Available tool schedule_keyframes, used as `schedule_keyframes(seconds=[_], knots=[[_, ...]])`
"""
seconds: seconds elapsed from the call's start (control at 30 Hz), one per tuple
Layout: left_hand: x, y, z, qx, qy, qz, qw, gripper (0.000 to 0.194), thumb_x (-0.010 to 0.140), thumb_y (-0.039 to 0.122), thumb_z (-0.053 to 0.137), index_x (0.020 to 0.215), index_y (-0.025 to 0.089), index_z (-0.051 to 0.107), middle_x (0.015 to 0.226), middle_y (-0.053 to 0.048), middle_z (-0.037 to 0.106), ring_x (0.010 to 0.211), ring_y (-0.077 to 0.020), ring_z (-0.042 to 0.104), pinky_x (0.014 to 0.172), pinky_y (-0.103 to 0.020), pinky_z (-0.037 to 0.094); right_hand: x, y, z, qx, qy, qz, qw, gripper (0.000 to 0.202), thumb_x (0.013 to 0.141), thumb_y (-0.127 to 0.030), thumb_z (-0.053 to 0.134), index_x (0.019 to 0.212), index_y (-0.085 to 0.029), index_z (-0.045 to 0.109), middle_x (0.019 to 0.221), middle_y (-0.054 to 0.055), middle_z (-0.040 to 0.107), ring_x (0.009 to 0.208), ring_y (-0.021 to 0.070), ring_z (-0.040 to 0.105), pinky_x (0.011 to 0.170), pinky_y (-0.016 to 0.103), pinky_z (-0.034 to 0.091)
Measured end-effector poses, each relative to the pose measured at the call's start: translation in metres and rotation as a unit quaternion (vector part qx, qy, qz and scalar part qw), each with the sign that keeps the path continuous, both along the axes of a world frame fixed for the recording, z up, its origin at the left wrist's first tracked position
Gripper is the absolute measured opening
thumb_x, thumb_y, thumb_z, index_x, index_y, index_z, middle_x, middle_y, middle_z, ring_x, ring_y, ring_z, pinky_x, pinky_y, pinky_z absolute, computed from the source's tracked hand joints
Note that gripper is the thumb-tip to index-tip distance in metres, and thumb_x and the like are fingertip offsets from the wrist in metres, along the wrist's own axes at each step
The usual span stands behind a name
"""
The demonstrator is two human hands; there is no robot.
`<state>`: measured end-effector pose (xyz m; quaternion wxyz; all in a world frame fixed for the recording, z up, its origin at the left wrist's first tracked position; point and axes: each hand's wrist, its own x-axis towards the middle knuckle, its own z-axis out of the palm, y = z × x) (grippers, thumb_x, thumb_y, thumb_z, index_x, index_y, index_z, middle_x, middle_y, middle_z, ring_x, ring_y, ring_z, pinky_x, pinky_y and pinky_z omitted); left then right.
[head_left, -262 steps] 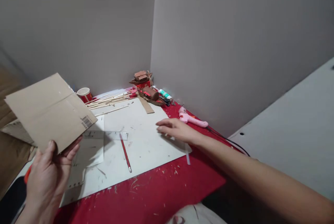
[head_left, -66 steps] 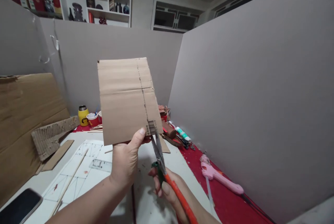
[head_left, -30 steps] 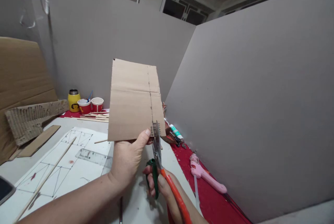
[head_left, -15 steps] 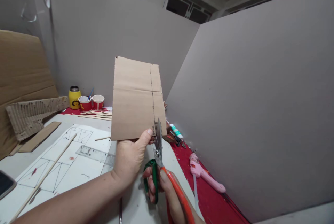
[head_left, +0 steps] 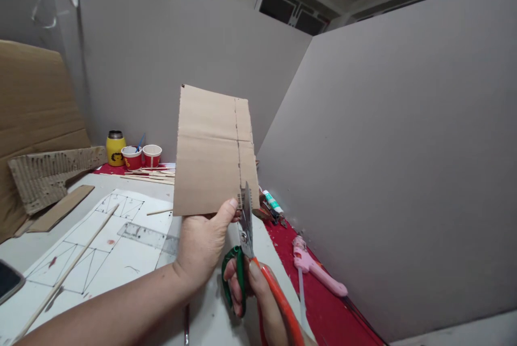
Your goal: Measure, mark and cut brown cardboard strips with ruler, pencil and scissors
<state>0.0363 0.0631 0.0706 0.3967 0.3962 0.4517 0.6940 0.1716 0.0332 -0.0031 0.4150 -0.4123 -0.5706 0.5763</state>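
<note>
A tan cardboard piece (head_left: 210,157) is held upright above the table by my left hand (head_left: 205,244), whose thumb presses on its lower edge. A dotted dark line runs down the cardboard near its right side, ending by a small barcode. My right hand (head_left: 258,292) grips scissors (head_left: 247,227) with one green and one orange handle. The parted blades straddle the cardboard's bottom edge, close to the marked line and right beside my left thumb. Part of my right hand's fingers show through the green loop.
On the left lie a drawing sheet (head_left: 92,265), a clear ruler (head_left: 147,237), a wooden stick (head_left: 72,262) and a phone (head_left: 8,282). Behind stand a yellow jar (head_left: 116,149) and paper cups (head_left: 152,156). A pink glue gun (head_left: 319,270) rests on red cloth at right.
The cardboard and scissors sit slightly further right in view. The blades remain at the cardboard's lower edge, and both hands keep their hold.
</note>
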Motion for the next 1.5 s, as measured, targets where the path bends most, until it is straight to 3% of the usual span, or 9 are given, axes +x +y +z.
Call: schedule_keyframes(seconds=[0.73,0.9,1.23,1.37,1.5], knots=[[0.001,-0.002,0.002,-0.008,0.005,0.004,1.000,0.022,0.078,0.041,0.072,0.076,0.019,0.075,0.076,-0.006,0.077,0.074,-0.0229,0.072,0.081,-0.037,0.056,0.000,-0.006,0.009,-0.016,-0.033,-0.011,0.999,0.067,0.087,-0.079,0.042,0.080,-0.015,0.060,0.055,-0.003,0.048,0.047,0.0109,0.047,0.048,0.025,0.037],[-0.001,-0.002,0.002,-0.004,0.008,0.009,1.000,0.021,0.078,0.040,0.073,0.082,0.019,0.075,0.082,-0.005,0.078,0.080,-0.0228,0.073,0.087,-0.037,0.054,0.001,-0.006,0.007,-0.020,-0.040,-0.005,0.999,0.066,0.087,-0.079,0.041,0.078,-0.016,0.059,0.050,-0.004,0.045,0.042,0.0093,0.043,0.044,0.022,0.031],[0.000,-0.005,0.004,-0.007,-0.011,-0.007,1.000,0.023,0.078,0.041,0.073,0.077,0.018,0.074,0.076,-0.005,0.076,0.074,-0.0220,0.071,0.081,-0.036,0.056,0.000,-0.005,0.002,-0.013,-0.026,0.005,1.000,0.066,0.086,-0.080,0.042,0.076,-0.016,0.057,0.050,-0.005,0.043,0.039,0.0075,0.040,0.040,0.020,0.029],[-0.005,-0.007,0.010,0.007,-0.035,-0.020,0.999,0.022,0.077,0.037,0.076,0.084,0.017,0.073,0.085,-0.006,0.077,0.082,-0.0218,0.071,0.079,-0.033,0.057,0.000,-0.001,0.003,-0.004,-0.019,0.000,1.000,0.066,0.084,-0.081,0.043,0.075,-0.016,0.056,0.049,-0.006,0.042,0.038,0.0074,0.039,0.039,0.020,0.028],[-0.026,-0.004,0.029,0.083,-0.142,-0.055,0.985,0.032,0.076,0.027,0.078,0.105,0.021,0.068,0.094,-0.001,0.076,0.084,-0.0164,0.071,0.074,-0.024,0.056,0.002,0.006,0.015,0.005,-0.012,-0.030,0.999,0.068,0.082,-0.084,0.042,0.072,-0.017,0.053,0.049,-0.006,0.042,0.038,0.0073,0.039,0.040,0.020,0.030]])
